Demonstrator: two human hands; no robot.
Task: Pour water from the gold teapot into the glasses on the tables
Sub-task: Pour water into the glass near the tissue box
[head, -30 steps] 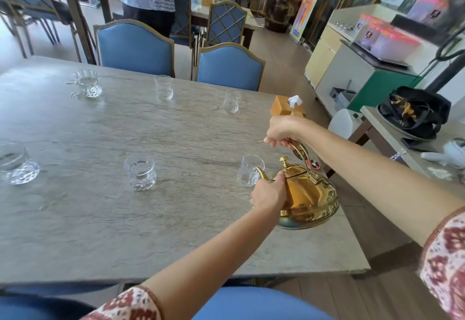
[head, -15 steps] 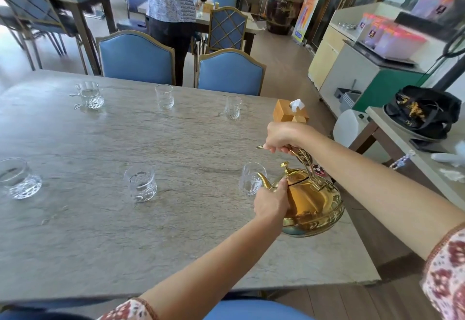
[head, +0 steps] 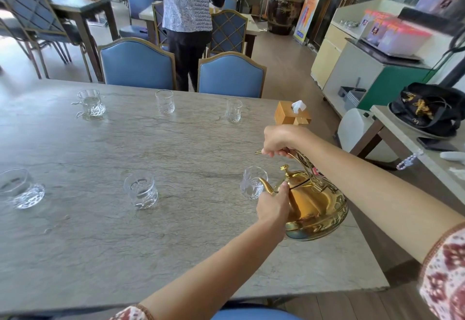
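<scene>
The gold teapot hangs tilted just above the grey stone table near its right edge. My right hand grips its tall handle from above. My left hand is curled against the pot's side by the spout base, thumb up near the lid. The spout tip sits at the rim of a small cut glass. Two more glasses stand in the near row to the left. Three far glasses line the back edge. I cannot see a water stream.
A wooden tissue box stands at the table's far right corner. Two blue chairs face me across the table, and a person stands behind them. A side table with a black bag is on the right.
The teapot and both hands stay by the same glass, the pot a little lower. The view has lifted, and the person in the background has stepped closer behind the chairs.
</scene>
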